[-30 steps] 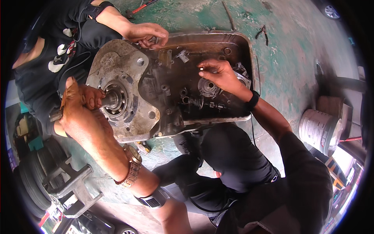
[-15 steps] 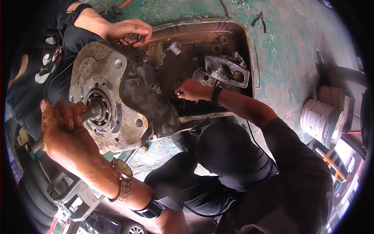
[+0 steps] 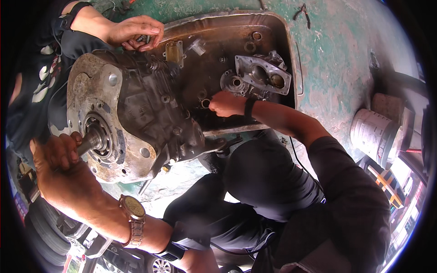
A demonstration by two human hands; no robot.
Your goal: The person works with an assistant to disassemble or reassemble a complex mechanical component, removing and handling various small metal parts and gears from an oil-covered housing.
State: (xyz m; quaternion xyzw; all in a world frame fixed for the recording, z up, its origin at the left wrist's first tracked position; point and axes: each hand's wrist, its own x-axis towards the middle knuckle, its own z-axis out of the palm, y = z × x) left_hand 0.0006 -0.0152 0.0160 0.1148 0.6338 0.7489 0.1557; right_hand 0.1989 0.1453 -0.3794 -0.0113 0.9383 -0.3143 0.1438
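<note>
My left hand [image 3: 57, 159] is closed around a metal shaft [image 3: 84, 148], which runs into a bearing [image 3: 102, 129] on the mounting plate of a large, greasy gearbox casing [image 3: 139, 91]. Inside a metal tray [image 3: 293, 59], my right hand [image 3: 223, 103] pinches a small metal ring [image 3: 205, 103] at its fingertips. Just beyond it lie a round flanged part [image 3: 230, 79] and an aluminium housing with two bores [image 3: 264, 73]. A rectangular plate [image 3: 174, 52] and some loose rings [image 3: 250, 46] are farther back in the tray.
A co-worker's hand [image 3: 141, 32] holds small metal pieces above the casing at upper left. Pliers [image 3: 304, 16] lie on the green floor. A white bucket [image 3: 368, 136] stands at right, stacked tyres [image 3: 43, 230] at lower left. My bent knee [image 3: 255, 173] is below the tray.
My right hand has moved down and leftward within the tray, its fingertips now at the ring. The casing, my left hand and the co-worker's hand appear farther left in the picture.
</note>
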